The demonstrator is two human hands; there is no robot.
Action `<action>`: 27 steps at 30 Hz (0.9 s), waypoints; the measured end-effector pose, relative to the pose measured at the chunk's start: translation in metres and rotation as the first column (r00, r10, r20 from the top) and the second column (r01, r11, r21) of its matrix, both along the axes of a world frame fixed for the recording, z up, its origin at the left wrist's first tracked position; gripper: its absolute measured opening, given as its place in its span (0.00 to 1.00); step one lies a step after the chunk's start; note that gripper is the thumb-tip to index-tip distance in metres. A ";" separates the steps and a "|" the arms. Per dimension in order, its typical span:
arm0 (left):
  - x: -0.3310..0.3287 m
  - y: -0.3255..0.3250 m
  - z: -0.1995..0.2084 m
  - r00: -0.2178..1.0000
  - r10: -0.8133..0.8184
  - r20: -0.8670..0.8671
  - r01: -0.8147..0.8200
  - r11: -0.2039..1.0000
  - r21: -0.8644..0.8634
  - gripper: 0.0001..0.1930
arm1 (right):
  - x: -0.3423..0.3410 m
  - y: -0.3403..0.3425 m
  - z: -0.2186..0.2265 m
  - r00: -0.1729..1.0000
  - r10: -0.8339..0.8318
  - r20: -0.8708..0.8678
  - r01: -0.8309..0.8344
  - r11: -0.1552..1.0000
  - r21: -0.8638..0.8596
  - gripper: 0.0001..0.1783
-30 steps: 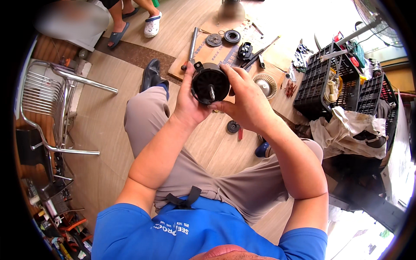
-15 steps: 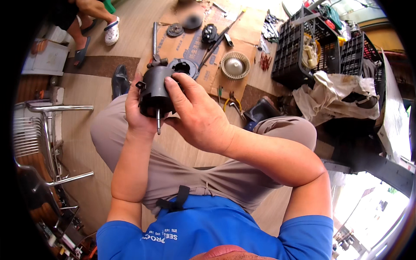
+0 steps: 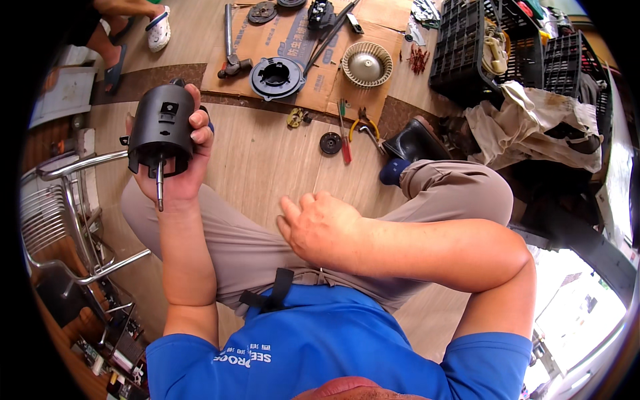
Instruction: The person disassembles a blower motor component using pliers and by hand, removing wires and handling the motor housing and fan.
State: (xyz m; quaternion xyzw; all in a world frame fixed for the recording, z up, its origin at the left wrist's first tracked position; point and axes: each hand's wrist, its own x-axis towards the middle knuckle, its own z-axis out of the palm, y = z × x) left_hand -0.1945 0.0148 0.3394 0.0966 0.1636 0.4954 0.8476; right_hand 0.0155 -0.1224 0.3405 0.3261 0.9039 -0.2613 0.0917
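Observation:
A black cylindrical electric motor [image 3: 162, 121] with a thin metal shaft is held up at the left. My left hand [image 3: 189, 175] is wrapped round it from behind and below. The shaft points down toward me. Over my lap, apart from the motor, my right hand [image 3: 323, 230] has its fingers curled in; its palm is hidden, so I cannot make out whether anything is inside. Beyond the hands, on the floor, lie a small black disc [image 3: 331, 143], a screwdriver [image 3: 345, 133] and yellow-handled pliers [image 3: 364, 127].
A flattened cardboard sheet [image 3: 327, 107] bears a hammer [image 3: 233, 63], a black ring-shaped housing [image 3: 293, 85] and a white fan wheel [image 3: 367, 65]. Black crates [image 3: 460, 57] stand at the right, with a pale cloth [image 3: 527, 123]. A metal-framed chair [image 3: 80, 220] is at the left; another person's feet [image 3: 113, 77] are beyond.
My left hand has carried the motor to the left. My right hand has let go of it and drawn back toward my lap. The view has shifted a little.

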 end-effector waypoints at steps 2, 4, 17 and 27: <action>0.000 0.000 -0.003 0.996 -0.049 0.077 0.048 0.999 0.009 0.32 | 0.002 0.000 -0.002 1.000 -0.011 -0.007 0.011 1.000 0.013 0.18; 0.002 -0.001 -0.004 0.996 -0.056 0.076 0.055 0.998 0.015 0.32 | 0.001 0.001 -0.003 1.000 -0.019 -0.011 0.019 0.999 0.027 0.16; 0.019 -0.002 -0.001 0.986 -0.151 0.071 0.137 0.975 0.175 0.35 | 0.001 0.000 -0.008 0.997 -0.037 -0.063 0.042 0.995 0.087 0.15; 0.021 -0.001 -0.008 0.984 -0.165 0.069 0.154 0.978 0.140 0.36 | 0.009 -0.014 -0.011 0.999 -0.020 -0.046 0.022 0.999 0.035 0.14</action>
